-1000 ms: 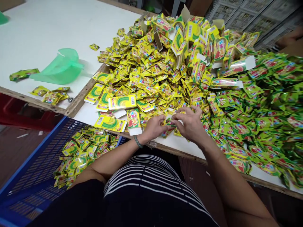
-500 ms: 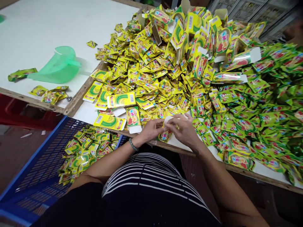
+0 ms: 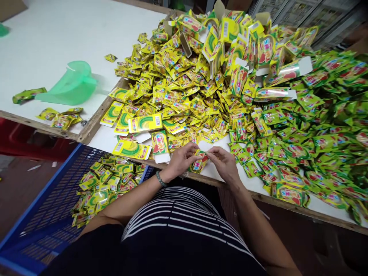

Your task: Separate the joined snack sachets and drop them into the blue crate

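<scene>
A small yellow-and-green printed carton (image 3: 198, 164) is between my hands at the table's front edge. My left hand (image 3: 181, 160) grips its left side, fingers curled round it. My right hand (image 3: 224, 164) pinches at its upper right corner with thumb and forefinger. A white flap (image 3: 204, 145) shows just behind the carton. Left of my hands lie several flat cartons, one upright-printed carton (image 3: 160, 143) nearest to my left hand. Beyond them spreads a heap of yellow candy sachets (image 3: 178, 86). Green sachets (image 3: 299, 142) are piled to the right of my right hand.
A blue plastic crate (image 3: 37, 214) holding filled cartons (image 3: 106, 184) stands low on the left. A wooden divider (image 3: 99, 111) borders the heap. On the white table beyond it rests a green scoop (image 3: 71, 86) beside loose sachets (image 3: 64, 119). More open cartons (image 3: 235, 42) lie atop the heap.
My right hand has drawn back slightly from my left, and the carton's printed face shows more between them. The white flap is no longer covered by my right fingers.
</scene>
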{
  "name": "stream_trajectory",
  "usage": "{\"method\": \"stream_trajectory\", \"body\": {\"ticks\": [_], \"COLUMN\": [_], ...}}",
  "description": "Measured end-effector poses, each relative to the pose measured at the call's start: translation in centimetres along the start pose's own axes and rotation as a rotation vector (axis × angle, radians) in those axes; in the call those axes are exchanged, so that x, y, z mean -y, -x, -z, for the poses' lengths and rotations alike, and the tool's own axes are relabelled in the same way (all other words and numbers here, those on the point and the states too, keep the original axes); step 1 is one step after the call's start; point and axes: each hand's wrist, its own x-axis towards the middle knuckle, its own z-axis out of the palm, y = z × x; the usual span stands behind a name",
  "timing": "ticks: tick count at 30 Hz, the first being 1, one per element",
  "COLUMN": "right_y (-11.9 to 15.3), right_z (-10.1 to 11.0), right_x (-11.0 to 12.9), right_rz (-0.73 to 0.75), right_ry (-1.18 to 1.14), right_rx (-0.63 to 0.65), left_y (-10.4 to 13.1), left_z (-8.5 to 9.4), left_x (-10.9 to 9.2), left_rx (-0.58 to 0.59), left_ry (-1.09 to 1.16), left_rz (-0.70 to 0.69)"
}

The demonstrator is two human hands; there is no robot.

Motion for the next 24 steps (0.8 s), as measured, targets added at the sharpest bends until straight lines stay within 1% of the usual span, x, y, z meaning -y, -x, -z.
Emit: {"method": "stream_trajectory", "body": {"ticks": [2, 3, 6, 8, 12, 13, 15, 17, 19, 21, 24], "right_y": [-0.6, -0.8, -1.1, -1.2, -1.6, -1.8, -2.5, -3.3, -4.0, -4.2, -3.4], "right_z": [0.4, 0.6, 0.7, 0.6, 0.4, 0.5, 0.8, 1.2, 1.5, 1.7, 1.6], "right_x": [1.1, 1.7, 2.9, 3.3, 3.4, 3.4, 3.3, 3.3, 3.3, 3.2, 3.0], "right_rz": [0.037, 0.071, 0.158, 0.165, 0.194, 0.189, 0.127, 0.047, 0.002, -0.016, 0.023], "right_ry": [0.032, 0.066, 0.164, 0.188, 0.319, 0.333, 0.321, 0.288, 0.256, 0.216, 0.184], "right_rx": [-0.032, -0.028, 0.051, 0.079, 0.072, 0.071, 0.094, 0.160, 0.244, 0.300, 0.282], "left_y": [-0.2, -0.3, -0.3, -0.3, -0.2, -0.2, -0.2, -0.1, -0.1, 0.0, 0.1], "left_z": [0.1, 0.1, 0.2, 0.1, 0.0, 0.0, 0.0, 0.0, 0.1, 0.1, 0.1], "left_x": [0.0, -0.1, -0.3, -0.5, -0.6, -0.6, -0.6, -0.6, -0.5, -0.5, -0.6], "left_rx": [0.017, 0.017, -0.001, -0.006, -0.013, -0.007, 0.011, 0.016, 0.005, -0.007, -0.012], "left_ry": [0.020, 0.040, 0.129, 0.187, 0.245, 0.258, 0.269, 0.246, 0.201, 0.169, 0.163], "left_rz": [0.004, 0.012, 0.068, 0.113, 0.151, 0.151, 0.147, 0.139, 0.139, 0.145, 0.143]}}
